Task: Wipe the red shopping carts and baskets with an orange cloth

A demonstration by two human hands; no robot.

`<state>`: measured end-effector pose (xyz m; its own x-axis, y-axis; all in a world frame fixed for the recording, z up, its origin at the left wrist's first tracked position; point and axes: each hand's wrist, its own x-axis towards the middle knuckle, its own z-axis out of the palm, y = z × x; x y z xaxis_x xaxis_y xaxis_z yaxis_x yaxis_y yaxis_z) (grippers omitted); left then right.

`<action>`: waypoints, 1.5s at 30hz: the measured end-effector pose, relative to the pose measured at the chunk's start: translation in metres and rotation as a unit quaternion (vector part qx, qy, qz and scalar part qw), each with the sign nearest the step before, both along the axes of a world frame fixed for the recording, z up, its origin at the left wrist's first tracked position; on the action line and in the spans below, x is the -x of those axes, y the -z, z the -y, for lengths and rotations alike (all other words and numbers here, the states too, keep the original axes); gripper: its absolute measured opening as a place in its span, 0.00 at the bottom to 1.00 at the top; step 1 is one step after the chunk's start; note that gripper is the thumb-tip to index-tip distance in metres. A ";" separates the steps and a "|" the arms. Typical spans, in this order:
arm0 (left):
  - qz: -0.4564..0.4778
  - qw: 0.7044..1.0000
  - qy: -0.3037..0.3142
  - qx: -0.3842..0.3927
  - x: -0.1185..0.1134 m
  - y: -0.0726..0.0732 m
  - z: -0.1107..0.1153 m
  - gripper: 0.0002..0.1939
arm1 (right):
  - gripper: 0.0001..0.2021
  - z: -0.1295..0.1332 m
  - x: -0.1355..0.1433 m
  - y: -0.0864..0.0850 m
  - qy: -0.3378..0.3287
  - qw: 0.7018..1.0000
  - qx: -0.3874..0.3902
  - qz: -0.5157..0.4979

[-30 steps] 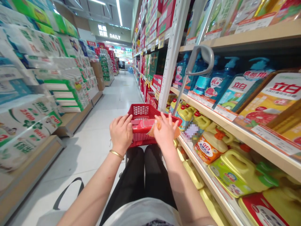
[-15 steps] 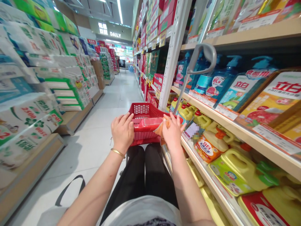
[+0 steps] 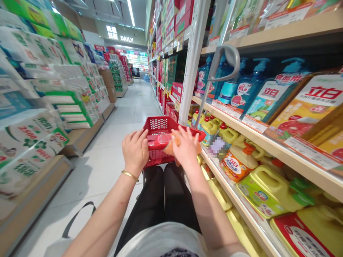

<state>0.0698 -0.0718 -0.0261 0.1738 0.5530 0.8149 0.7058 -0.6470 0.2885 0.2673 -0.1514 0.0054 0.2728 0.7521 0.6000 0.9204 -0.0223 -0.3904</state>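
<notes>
A red basket [image 3: 160,124] with perforated walls stands in front of my knees. My left hand [image 3: 135,148] lies over the left end of its near red edge, fingers pointing forward and curled over it. A gold bangle is on that wrist. My right hand [image 3: 184,146] presses an orange cloth [image 3: 169,147] against the right part of the same edge, thumb on the cloth and the other fingers somewhat spread. A grey handle [image 3: 235,60] on a metal pole rises to the right of the basket, apart from both hands.
Shelves [image 3: 268,134] on the right hold blue pump bottles [image 3: 242,91] and yellow jugs [image 3: 273,185]. Stacked paper packs [image 3: 32,137] line the left. A tiled aisle [image 3: 131,103] runs ahead. A grey bag [image 3: 59,246] with a dark strap is at the lower left.
My right hand has moved left along the basket edge with the orange cloth. My left hand keeps its place on the edge. The whole view has shifted slightly.
</notes>
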 end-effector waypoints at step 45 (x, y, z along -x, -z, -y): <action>-0.003 1.000 -0.015 0.021 0.000 -0.001 0.002 0.25 | 0.21 -0.003 0.031 0.004 -0.028 0.999 -0.007 0.046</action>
<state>0.0698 -0.0734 -0.0247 0.1617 0.5921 0.7895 0.7260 -0.6133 0.3113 0.2367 -0.1483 0.0013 0.1735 0.7553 0.6320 0.9521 0.0353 -0.3036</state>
